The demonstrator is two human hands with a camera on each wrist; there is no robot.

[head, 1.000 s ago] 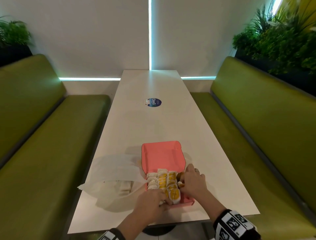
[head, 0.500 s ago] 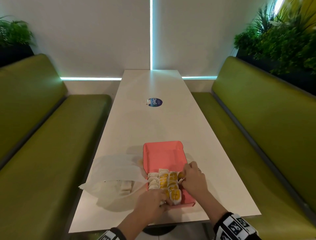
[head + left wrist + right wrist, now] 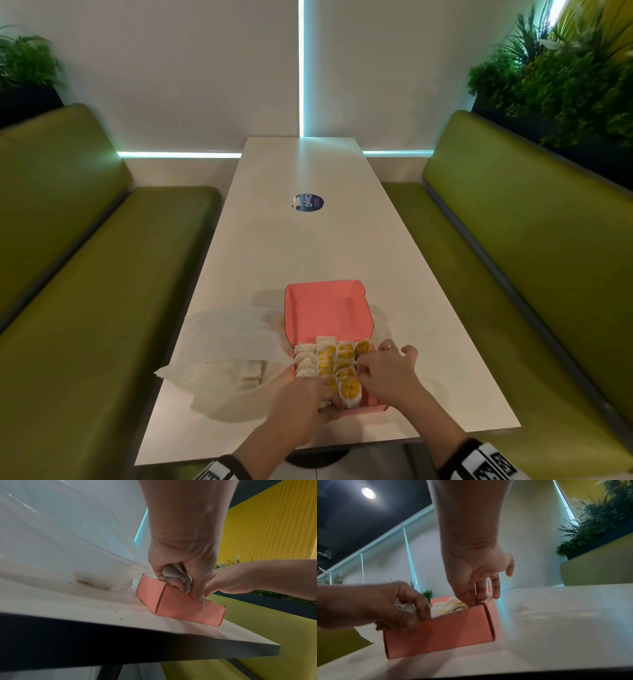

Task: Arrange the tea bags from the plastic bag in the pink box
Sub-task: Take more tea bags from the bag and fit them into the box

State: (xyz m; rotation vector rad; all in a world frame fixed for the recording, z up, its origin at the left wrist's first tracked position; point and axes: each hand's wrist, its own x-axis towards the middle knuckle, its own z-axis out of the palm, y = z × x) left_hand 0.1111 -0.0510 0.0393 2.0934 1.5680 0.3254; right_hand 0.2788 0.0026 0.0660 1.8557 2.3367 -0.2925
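Observation:
The pink box [image 3: 327, 313] stands open near the table's front edge, its lid tilted back. Rows of white and yellow tea bags [image 3: 334, 361] stand packed in its near half. My left hand [image 3: 325, 404] is at the box's near left corner. In the left wrist view it [image 3: 176, 582] grips a grey-white tea bag [image 3: 171, 572], thumb on the box's [image 3: 188, 608] front wall. My right hand [image 3: 363, 373] reaches into the right row. Its fingers [image 3: 481, 592] point straight down behind the box wall [image 3: 440, 630], their tips hidden. The plastic bag [image 3: 233, 342] lies left of the box.
A few tea bags [image 3: 251, 371] still lie inside the plastic bag. The white table [image 3: 308, 246] runs away from me, with a round blue sticker [image 3: 310, 202] on it. Green benches [image 3: 85, 291] line both sides. The table's front edge [image 3: 154, 639] is close to the box.
My right hand has shifted slightly nearer along the right row, and a yellow tea bag now shows at that row's far end. My left hand has stayed at the near left corner.

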